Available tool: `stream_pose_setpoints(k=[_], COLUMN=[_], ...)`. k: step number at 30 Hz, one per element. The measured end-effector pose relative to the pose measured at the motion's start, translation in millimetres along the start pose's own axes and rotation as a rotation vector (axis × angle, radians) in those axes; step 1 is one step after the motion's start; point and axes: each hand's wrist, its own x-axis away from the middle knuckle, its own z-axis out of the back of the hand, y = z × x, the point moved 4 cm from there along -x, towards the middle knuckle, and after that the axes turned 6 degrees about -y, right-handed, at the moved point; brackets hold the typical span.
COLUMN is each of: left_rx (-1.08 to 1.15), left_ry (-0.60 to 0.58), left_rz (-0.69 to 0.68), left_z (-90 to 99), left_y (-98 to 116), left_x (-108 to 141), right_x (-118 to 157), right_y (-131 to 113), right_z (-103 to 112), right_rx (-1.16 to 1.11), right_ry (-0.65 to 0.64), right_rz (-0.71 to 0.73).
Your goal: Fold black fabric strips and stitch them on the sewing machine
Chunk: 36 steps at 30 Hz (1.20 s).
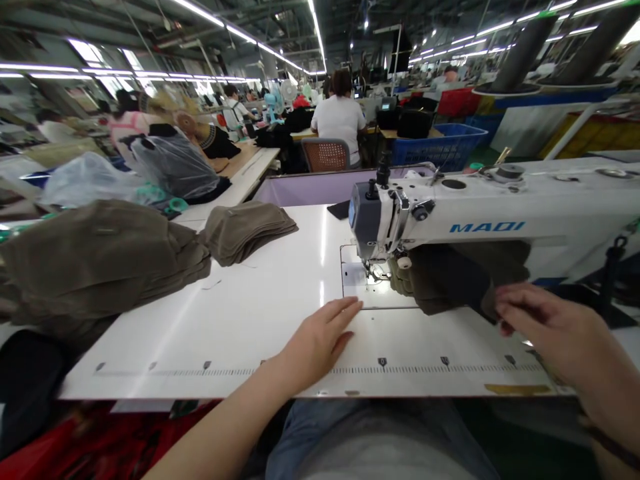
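My left hand (pixel 320 333) lies flat on the white sewing table (pixel 270 293), its fingers stretched toward the needle plate and holding nothing. At the right, my right hand (pixel 545 317) pinches the edge of a dark cloth piece (pixel 455 277) under the arm of the white sewing machine (pixel 490 213). Small olive pieces (pixel 401 277) lie just right of the lit presser foot. On the table's left side rest a small stack of brown-olive pieces (pixel 245 230) and a larger pile (pixel 100 250).
A small black piece (pixel 339 210) lies behind the needle area. Beyond the table are a purple panel (pixel 300 190), a brown chair (pixel 326 155), a seated person in white (pixel 340 120) and a blue basket (pixel 440 147). Thread cones (pixel 525 53) stand at upper right.
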Motion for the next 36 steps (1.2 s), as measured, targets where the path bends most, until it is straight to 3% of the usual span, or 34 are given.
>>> stream_pose_setpoints(k=[4,7,10,13,18,26,31,36], left_rx=[0.005,0.014,0.078,0.240,0.544,0.766,0.537,0.326], left_ry=[-0.115,-0.262,-0.413,-0.303,-0.199,-0.152,0.014,0.080], left_rz=[-0.264,-0.355,-0.326,-0.070,0.197,0.292,0.506,0.622], left_z=[-14.9,-38.4,-47.8,-29.9,-2.5,13.7,11.8,4.5], left_y=[65.5,82.4,62.7,18.8,-26.9,-43.4,-65.3,-74.6], left_x=[-27.5,-31.9,-12.8,17.4,56.4,56.5,54.9,52.0], right_x=[57.2,76.3,79.2,73.3,58.2,-3.9,-16.1,-13.5], right_y=[-61.7,-97.3,-101.8,-77.8,-65.7,-82.2,-74.2,-78.2], right_z=[-14.1,-38.2,-50.1,-51.7,-73.2,-89.1,-108.0,-118.1], right_rx=[-0.204,-0.343,-0.447,-0.357,-0.275,-0.477,-0.522,-0.679], right_ry=[-0.246,-0.511,-0.630,-0.548,-0.794,-0.540,-0.424,-0.334], right_rz=[0.145,0.112,0.147,0.159,0.314,0.224,-0.128,-0.232])
